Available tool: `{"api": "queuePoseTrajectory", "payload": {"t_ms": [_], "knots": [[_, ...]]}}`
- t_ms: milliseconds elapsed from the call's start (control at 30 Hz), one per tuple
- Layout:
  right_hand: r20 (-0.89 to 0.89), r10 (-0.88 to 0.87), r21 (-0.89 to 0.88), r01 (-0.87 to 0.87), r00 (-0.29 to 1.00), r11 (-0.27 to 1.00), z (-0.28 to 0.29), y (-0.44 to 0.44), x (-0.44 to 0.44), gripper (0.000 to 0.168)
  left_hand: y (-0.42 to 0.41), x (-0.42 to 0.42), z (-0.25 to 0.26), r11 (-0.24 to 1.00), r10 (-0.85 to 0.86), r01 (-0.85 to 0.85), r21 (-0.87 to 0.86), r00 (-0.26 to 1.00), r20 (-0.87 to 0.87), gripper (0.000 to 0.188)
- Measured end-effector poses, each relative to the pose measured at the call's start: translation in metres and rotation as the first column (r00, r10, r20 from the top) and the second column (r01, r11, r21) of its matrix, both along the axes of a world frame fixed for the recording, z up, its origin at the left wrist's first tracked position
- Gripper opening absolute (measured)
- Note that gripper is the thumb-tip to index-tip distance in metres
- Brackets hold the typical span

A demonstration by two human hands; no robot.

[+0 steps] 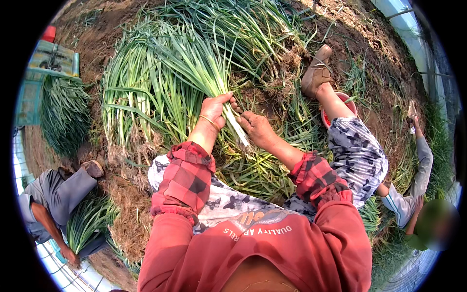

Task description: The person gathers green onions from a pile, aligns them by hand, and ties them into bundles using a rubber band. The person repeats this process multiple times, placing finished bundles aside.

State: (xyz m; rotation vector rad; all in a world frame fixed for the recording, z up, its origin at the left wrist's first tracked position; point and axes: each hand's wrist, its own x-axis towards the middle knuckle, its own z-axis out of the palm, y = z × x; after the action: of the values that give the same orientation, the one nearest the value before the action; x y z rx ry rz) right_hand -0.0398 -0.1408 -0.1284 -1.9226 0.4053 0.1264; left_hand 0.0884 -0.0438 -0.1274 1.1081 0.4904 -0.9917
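My left hand (215,109) is wrapped around a bunch of leek-like allium plants (209,69), the thumb lying across the pale stems. Its green leaves fan out away from me, and the white stem ends with short roots point down toward my lap. At the right side of those stems is my right hand (259,129), with thumb and fingers curled and fingertips touching them; whether it pinches a stalk or leaf is hidden. Left of the bunch lies a broad pile of similar plants (135,91), roots toward me. Loose leaves (262,171) litter the ground below my hands.
Another pile of plants (251,33) lies ahead. A red bucket (351,104) stands behind my right lower leg. Greens spill from a turquoise plastic crate (29,96) at far left. One co-worker (54,197) holds plants at left; another person (419,179) is at right.
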Motion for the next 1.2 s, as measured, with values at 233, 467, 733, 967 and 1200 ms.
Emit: {"api": "queuePoseTrajectory", "payload": {"t_ms": [233, 467, 733, 967, 1200], "knots": [[0.118, 0.002, -0.442, 0.051, 0.993, 0.895, -0.07, -0.084, 0.021, 0.014, 0.01, 0.026, 0.06, 0.968, 0.214, -0.123, -0.221, 0.862, 0.46, 0.017], [-0.096, -0.344, -0.66, 0.199, 0.934, 0.724, -0.115, -0.175, 0.119, 0.026, 0.014, 0.032, 0.012, 0.957, 0.227, -0.204, -0.204, 0.969, 0.094, 0.018], [-0.148, -0.414, 0.597, 0.415, 0.898, 0.687, -0.04, -0.155, 0.101, 0.02, 0.016, 0.032, 0.013, 0.973, 0.217, -0.203, -0.111, 0.966, 0.139, 0.025], [-0.269, -0.296, 0.829, 0.377, 0.917, 0.413, -0.02, -0.052, 0.026, 0.019, 0.005, 0.018, 0.003, 0.999, -0.023, 0.018, 0.032, 0.991, 0.132, 0.019], [-0.207, -0.165, 0.818, 0.263, 0.964, 0.512, -0.02, 0.002, -0.002, 0.029, 0.003, 0.009, 0.004, 0.954, -0.298, 0.297, 0.04, 0.955, 0.015, 0.018]]}}
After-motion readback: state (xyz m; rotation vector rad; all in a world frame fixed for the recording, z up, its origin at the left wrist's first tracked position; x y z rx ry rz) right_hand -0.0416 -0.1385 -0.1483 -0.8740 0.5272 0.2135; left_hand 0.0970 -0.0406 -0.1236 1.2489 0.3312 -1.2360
